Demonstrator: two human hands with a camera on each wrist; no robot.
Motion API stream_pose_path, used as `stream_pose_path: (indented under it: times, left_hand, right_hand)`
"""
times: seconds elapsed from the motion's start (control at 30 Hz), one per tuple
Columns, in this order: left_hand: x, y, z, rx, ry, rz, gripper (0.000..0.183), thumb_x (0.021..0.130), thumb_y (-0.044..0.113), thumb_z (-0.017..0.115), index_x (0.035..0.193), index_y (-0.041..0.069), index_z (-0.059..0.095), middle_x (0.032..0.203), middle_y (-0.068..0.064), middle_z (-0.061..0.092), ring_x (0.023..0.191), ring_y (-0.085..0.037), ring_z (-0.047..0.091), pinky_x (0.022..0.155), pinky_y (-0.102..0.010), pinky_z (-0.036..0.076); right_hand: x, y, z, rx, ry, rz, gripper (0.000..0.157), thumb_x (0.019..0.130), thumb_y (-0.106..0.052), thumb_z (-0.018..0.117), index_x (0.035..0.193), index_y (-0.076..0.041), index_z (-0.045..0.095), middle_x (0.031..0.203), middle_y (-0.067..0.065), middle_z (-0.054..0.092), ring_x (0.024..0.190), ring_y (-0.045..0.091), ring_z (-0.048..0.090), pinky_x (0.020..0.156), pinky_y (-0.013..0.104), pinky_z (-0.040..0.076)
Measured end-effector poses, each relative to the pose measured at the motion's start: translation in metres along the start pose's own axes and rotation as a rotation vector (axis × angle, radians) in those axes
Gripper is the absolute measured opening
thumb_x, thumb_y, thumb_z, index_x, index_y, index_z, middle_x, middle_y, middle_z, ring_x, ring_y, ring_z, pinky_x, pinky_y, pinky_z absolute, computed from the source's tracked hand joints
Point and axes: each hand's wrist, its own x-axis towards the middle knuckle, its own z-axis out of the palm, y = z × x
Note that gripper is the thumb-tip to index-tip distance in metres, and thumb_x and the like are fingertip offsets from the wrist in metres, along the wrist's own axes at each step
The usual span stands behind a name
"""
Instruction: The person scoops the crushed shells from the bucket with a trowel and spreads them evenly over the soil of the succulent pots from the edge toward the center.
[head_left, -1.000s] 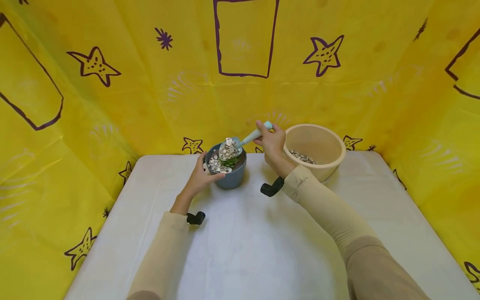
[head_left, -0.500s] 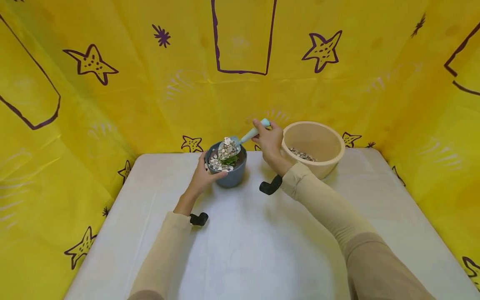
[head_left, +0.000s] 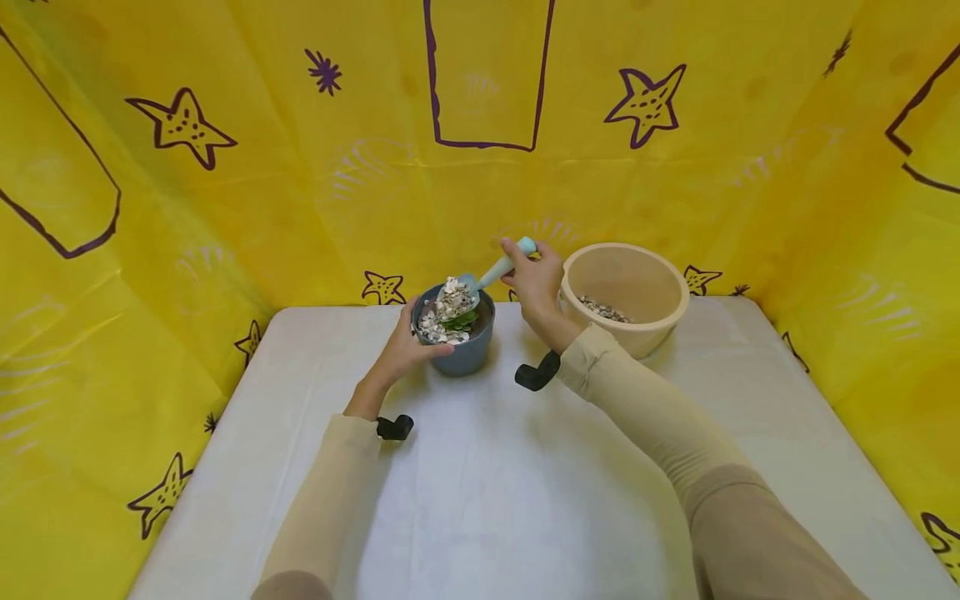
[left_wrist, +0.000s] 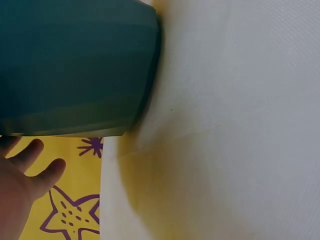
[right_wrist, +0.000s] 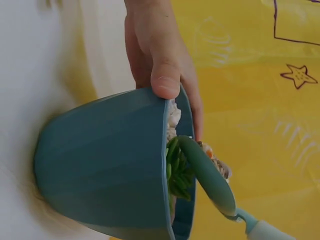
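A blue-grey flowerpot point(head_left: 465, 358) stands upright at the table's back edge, holding a small green plant point(right_wrist: 178, 172) and pale stone chips point(head_left: 435, 331). My left hand point(head_left: 399, 352) steadies it from the left, thumb at the near rim and fingers along the far side. Some of its outer fingers point(left_wrist: 47, 175) show apart from the pot in the left wrist view. My right hand point(head_left: 542, 287) grips the handle of a light blue-green hand trowel point(head_left: 498, 271). Its blade point(right_wrist: 210, 175), heaped with stone chips, hangs tilted over the pot, right above the plant.
A large cream tub point(head_left: 637, 333) with some stone chips point(head_left: 603, 310) in it stands right of the pot, close to my right wrist. A white cloth covers the table point(head_left: 465, 500). Yellow printed sheeting point(head_left: 360, 225) rises behind and on both sides.
My right hand and the trowel have shifted slightly left. The chips stay heaped on the blade, and the left hand keeps its place on the pot.
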Motion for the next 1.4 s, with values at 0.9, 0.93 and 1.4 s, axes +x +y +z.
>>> stream_pose_path:
  times: [0.9, 0.93, 1.4]
  left_hand:
    - [-0.008, 0.002, 0.019, 0.037, 0.140, 0.119, 0.115, 0.068, 0.041, 0.088, 0.155, 0.012, 0.017, 0.156, -0.012, 0.029, 0.145, -0.028, 0.029, 0.119, -0.051, 0.026]
    - [-0.008, 0.002, 0.018, 0.036, 0.134, 0.108, 0.115, 0.069, 0.042, 0.087, 0.155, 0.013, 0.016, 0.157, -0.012, 0.028, 0.145, -0.029, 0.028, 0.119, -0.052, 0.025]
    - [0.003, 0.001, 0.005, 0.041, 0.007, 0.058, 0.124, 0.070, 0.042, 0.087, 0.158, 0.020, 0.003, 0.165, -0.010, 0.007, 0.152, -0.031, 0.011, 0.121, -0.056, 0.015]
  right_hand:
    - [0.007, 0.005, -0.017, 0.140, 0.007, 0.035, 0.022, 0.086, -0.026, 0.075, 0.088, -0.009, 0.060, 0.074, 0.001, 0.066, 0.055, 0.014, 0.069, 0.058, 0.031, 0.060]
    - [0.007, 0.004, -0.017, 0.139, 0.006, 0.033, 0.022, 0.086, -0.026, 0.075, 0.088, -0.009, 0.060, 0.074, 0.001, 0.066, 0.056, 0.014, 0.069, 0.057, 0.030, 0.059]
    - [0.006, -0.003, -0.015, 0.055, 0.026, -0.046, 0.026, 0.083, -0.028, 0.078, 0.081, -0.010, 0.060, 0.068, 0.001, 0.064, 0.054, 0.014, 0.067, 0.060, 0.035, 0.060]
